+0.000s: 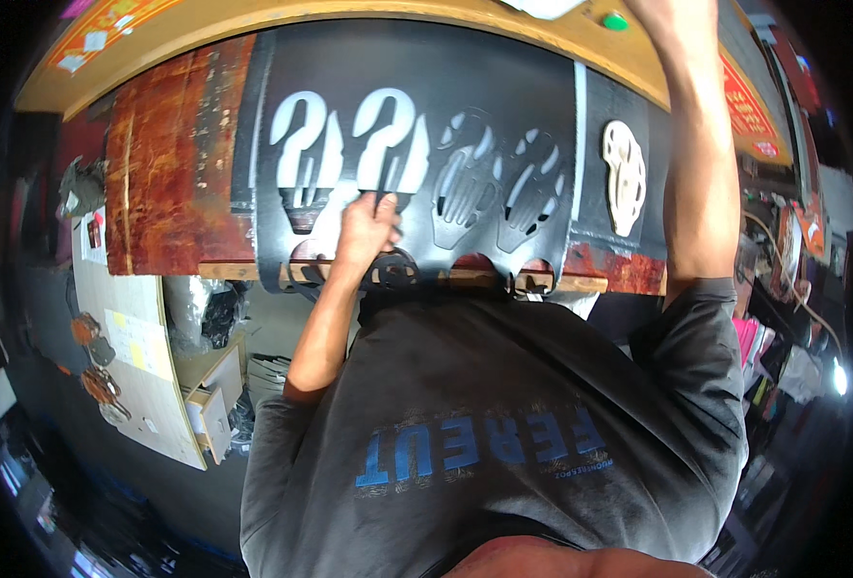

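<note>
Left hand: the left hand (368, 229) is on the black sheet, at the lower end of the second cutout from the left; thumb and fingers look bunched – cannot tell if they pinch an edge or only press.
Right hand: past the upper edge of the view, state cannot be told; the right forearm (701, 164) runs up beside the pale die, wrist near a green button (616, 21).
Black sheet: the black sheet (513, 72) lies across the middle of the worktop (157, 222), its near end bending down over the front edge close to the person's shirt.
Left cutouts: two open looped shapes, the first cutout (303, 144) and the second cutout (388, 135), side by side; white shows through their upper parts, dark through the lower part of the first.
Right shapes: two slitted outlines, the third shape (467, 178) and the fourth shape (532, 188), mostly black inside – light in some gaps.
Near end: rounded holes along it, wooden strip (571, 281) behind.
Pale die: the pale die (625, 178) lies right of the sheet, apart from it, on a dark surface.
Far side: yellow beam (349, 12) curving across the top.
Person: dark shirt (503, 385), blue print on the chest.
Lower left: pale board (123, 318) with yellowish paper (135, 339), drawer (216, 421) beside it.
</note>
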Demonstrator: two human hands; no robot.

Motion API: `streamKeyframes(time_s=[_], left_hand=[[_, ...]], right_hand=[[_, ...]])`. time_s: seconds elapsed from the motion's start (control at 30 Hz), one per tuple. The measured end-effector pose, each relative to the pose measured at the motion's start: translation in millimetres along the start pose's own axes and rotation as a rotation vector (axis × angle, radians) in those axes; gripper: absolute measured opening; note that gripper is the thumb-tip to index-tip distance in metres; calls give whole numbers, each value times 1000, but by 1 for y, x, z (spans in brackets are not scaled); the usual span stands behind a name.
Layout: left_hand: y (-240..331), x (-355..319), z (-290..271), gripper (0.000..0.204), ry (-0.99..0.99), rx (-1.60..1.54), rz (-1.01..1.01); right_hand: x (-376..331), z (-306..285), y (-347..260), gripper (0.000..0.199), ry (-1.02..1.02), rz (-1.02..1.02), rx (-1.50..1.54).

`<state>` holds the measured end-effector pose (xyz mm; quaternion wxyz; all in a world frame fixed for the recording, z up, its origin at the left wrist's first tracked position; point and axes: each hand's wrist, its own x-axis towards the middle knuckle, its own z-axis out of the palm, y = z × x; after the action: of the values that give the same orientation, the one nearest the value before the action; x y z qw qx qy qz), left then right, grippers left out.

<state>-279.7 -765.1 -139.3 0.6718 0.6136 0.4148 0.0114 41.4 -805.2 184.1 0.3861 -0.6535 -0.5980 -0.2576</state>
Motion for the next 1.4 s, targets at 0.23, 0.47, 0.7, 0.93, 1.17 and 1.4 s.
streamKeyframes(time_s=[0.23, 0.47, 0.7, 0.93, 1.17, 1.4], left_hand=[[22, -55, 32, 26, 221, 413, 273], [53, 15, 4, 38, -396, 98, -320], [64, 61, -4, 25, -764, -337, -659], [50, 78, -6, 24, -926, -493, -628], [70, -23, 13, 35, -141, 407, 85], [26, -14, 88, 45, -353, 360, 98]], right_hand=[[-212, 14, -27, 39, -618, -166, -121], [-364, 50, -61, 31, -489, 721, 518], [-379, 51, -69, 32, -467, 643, 574], [-369, 39, -87, 42, -550, 457, 364], [-350, 45, -54, 31, -581, 1423, 952], [-346, 53, -36, 28, -699, 1526, 913]])
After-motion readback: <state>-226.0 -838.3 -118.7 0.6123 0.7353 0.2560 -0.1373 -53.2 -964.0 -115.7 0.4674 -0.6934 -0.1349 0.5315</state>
